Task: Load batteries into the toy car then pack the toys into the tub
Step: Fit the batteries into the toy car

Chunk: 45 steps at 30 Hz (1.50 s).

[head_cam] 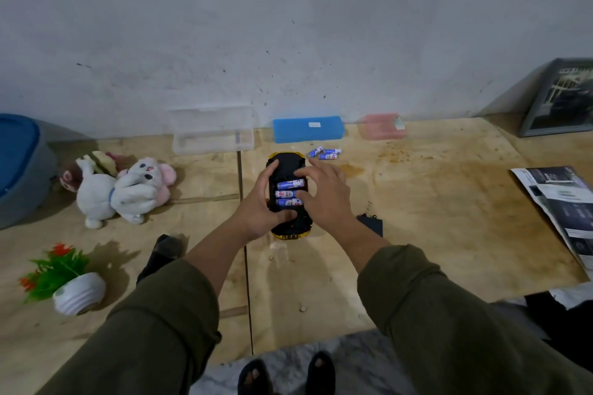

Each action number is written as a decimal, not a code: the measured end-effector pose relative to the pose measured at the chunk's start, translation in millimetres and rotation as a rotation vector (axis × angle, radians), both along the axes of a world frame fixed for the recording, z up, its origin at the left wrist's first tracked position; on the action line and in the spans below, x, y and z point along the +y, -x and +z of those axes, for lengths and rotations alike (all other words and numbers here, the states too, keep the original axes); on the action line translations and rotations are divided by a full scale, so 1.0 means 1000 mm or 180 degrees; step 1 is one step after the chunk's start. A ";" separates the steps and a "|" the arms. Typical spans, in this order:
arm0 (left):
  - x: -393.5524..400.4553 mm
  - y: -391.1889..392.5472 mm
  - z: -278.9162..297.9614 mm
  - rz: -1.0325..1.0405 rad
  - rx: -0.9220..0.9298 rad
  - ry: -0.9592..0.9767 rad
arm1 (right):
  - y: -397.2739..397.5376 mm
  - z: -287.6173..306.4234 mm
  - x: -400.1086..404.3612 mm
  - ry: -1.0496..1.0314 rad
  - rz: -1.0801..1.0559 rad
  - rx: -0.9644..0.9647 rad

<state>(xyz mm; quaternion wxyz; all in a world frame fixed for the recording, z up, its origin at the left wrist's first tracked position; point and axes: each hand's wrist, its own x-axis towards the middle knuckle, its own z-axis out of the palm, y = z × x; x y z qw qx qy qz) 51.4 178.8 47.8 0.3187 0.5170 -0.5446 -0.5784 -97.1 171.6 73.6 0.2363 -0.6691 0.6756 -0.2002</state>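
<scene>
A yellow toy car (286, 167) lies upside down on the wooden table, its black underside up. Three blue-and-white batteries (288, 193) sit in its open compartment. My left hand (259, 208) grips the car's left side, thumb on its near end. My right hand (324, 196) rests on the car's right side, its fingertips on the batteries. Three loose batteries (325, 153) lie just beyond the car. A black battery cover (372, 224) lies to the right of my right wrist. A white plush rabbit (123, 191) and a small brown plush (71, 177) lie at the left. A grey tub with a blue lid (19, 167) stands at the far left edge.
Along the wall stand a clear plastic box (213, 131), a blue case (308, 128) and a pink box (382, 127). A white pot with a fake plant (69, 282) sits front left, a black object (163, 253) beside my left sleeve. Printed sheets (561, 202) lie at the right edge.
</scene>
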 end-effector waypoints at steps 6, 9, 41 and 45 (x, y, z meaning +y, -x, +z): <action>-0.003 -0.010 0.004 -0.0144 0.0104 -0.0099 | -0.008 0.005 -0.010 0.0687 0.0167 -0.0147; -0.004 -0.015 0.006 -0.0212 -0.0013 -0.0160 | -0.015 0.020 -0.017 0.0442 -0.0060 -0.0988; 0.008 -0.024 0.015 -0.0080 -0.0128 -0.0336 | -0.012 0.049 -0.039 -0.0739 0.2665 0.1504; 0.011 -0.017 0.015 0.0063 -0.0023 -0.0310 | -0.014 0.047 -0.043 -0.0522 0.2748 0.1565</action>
